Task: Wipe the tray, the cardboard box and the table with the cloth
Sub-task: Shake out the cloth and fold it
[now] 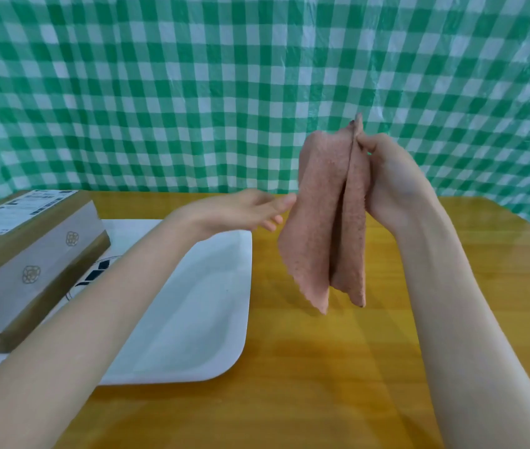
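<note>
Right hand (390, 176) pinching the pink textured cloth (328, 215) by its top, cloth hanging above the yellow wooden counter (322, 367), left hand (241, 210) reaching beside it with fingers relaxed and holding nothing, over the white rectangular tray (192, 319).

Pink cloth (325, 222), white tray (192, 303), yellow table (322, 367), green-checked backdrop (192, 92).

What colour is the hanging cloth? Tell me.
Dusty pink, lightly speckled: the cloth, pinched by the right hand; head view shows it best.
</note>
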